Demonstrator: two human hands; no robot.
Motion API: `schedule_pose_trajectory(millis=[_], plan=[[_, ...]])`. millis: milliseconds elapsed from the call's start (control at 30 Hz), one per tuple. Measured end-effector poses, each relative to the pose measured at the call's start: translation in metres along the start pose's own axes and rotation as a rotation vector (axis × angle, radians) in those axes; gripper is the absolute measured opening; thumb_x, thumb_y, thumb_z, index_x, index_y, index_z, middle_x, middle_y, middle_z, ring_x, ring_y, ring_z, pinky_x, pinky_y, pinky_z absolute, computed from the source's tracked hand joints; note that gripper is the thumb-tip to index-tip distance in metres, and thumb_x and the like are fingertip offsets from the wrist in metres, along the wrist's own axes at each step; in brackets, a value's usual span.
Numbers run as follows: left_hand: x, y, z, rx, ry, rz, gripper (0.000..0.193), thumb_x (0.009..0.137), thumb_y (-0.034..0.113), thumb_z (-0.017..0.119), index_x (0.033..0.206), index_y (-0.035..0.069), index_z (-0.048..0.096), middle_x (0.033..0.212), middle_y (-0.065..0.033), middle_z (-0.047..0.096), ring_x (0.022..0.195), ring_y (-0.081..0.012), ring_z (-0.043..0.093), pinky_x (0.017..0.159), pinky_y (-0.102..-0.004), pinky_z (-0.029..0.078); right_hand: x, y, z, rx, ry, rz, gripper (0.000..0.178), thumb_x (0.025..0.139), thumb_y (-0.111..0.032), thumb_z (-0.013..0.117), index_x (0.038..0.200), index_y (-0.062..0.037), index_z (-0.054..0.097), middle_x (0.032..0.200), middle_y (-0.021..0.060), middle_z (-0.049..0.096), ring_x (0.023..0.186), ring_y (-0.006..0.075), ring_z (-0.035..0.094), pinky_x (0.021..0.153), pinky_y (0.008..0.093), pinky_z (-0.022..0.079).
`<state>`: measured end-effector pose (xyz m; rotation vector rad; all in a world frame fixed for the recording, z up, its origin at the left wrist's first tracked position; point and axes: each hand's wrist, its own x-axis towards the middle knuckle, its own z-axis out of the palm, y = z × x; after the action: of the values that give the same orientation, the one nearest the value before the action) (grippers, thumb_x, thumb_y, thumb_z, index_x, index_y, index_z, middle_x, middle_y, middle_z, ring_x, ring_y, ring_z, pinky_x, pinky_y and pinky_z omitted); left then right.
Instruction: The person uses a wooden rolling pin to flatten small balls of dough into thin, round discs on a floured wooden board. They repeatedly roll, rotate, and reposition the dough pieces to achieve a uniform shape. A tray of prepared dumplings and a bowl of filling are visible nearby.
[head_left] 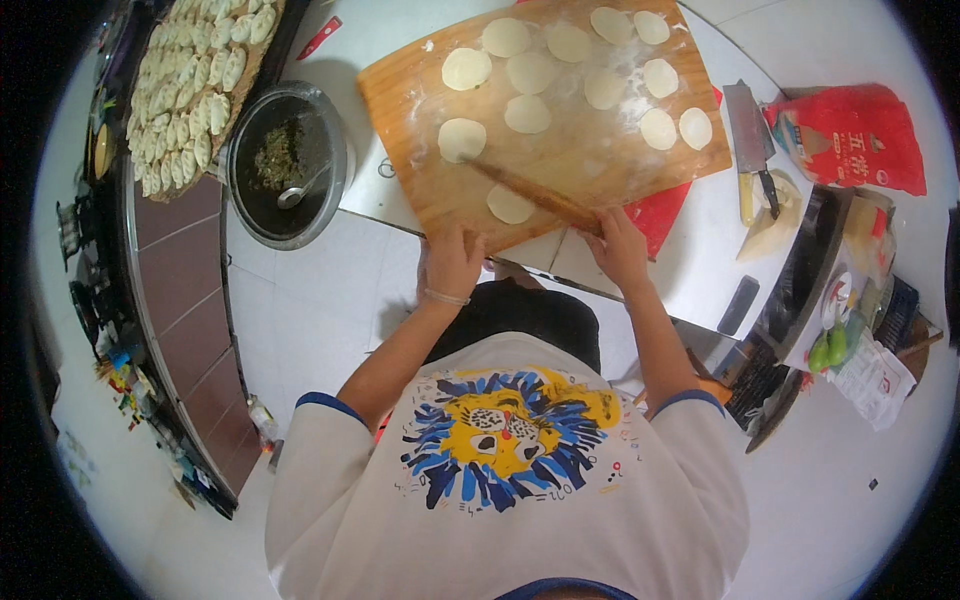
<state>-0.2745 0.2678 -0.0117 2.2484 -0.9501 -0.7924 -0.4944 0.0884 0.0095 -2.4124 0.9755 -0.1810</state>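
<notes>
My right hand is closed around the near end of a wooden rolling pin. The pin slants across a floured wooden board, its far tip beside one dough wrapper. Another round dough wrapper lies just under the pin, partly covered by it. At the board's near left corner, my left hand is curled on the edge, with some fingertips hidden. Several more flat dough rounds are spread over the far and right parts of the board.
On the left stands a dark bowl of chopped filling with a spoon. Beyond it is a tray of shaped dumplings. A cleaver lies right of the board, near a red bag and a dark phone-like slab.
</notes>
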Motion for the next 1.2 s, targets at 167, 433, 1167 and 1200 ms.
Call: schedule_pose_trajectory(millis=[167,433,1167,1200], plan=[[0.036,-0.01,-0.014,0.447,0.111,0.472,0.054,0.085,0.028,0.062,0.131,0.003,0.048,0.142,-0.0199,0.041,0.131,-0.0426,0.035,0.108,-0.053,0.027,0.019,-0.004,0.039,-0.196,-0.16,-0.164,0.053,0.082,-0.036,0.067,0.127,-0.0124,0.051,0.127,0.0155,0.049,0.117,0.0359,0.049,0.096,0.0469,0.041],[0.064,-0.004,-0.017,0.427,0.096,0.533,0.068,0.082,0.03,0.063,0.141,0.006,0.039,0.15,-0.0185,0.03,0.139,-0.0394,0.025,0.114,-0.0543,0.018,0.031,-0.015,0.042,-0.476,0.07,-0.039,0.071,0.084,-0.05,0.057,0.142,-0.0134,0.04,0.151,0.018,0.026,0.139,0.0342,0.024,0.112,0.0551,0.019],[0.057,0.08,0.018,-1.728,-0.823,-0.265,0.045,0.09,0.018,0.064,0.131,0.008,0.048,0.13,-0.011,0.055,0.123,-0.0241,0.052,0.101,-0.0415,0.047,-0.013,-0.052,-0.035,1.46,-0.45,0.509,0.027,0.095,-0.024,0.058,0.114,-0.0062,0.049,0.084,0.0048,0.057,0.063,0.0075,0.052,0.049,0.0191,0.041],[0.061,0.082,0.026,-1.7,-0.827,-0.292,0.044,0.091,0.019,0.063,0.131,0.008,0.048,0.129,-0.0108,0.056,0.121,-0.0243,0.053,0.1,-0.0415,0.048,-0.017,-0.043,-0.035,1.394,-0.428,0.521,0.03,0.09,-0.019,0.065,0.113,-0.006,0.048,0.088,0.0069,0.061,0.068,0.0123,0.058,0.056,0.0247,0.047]])
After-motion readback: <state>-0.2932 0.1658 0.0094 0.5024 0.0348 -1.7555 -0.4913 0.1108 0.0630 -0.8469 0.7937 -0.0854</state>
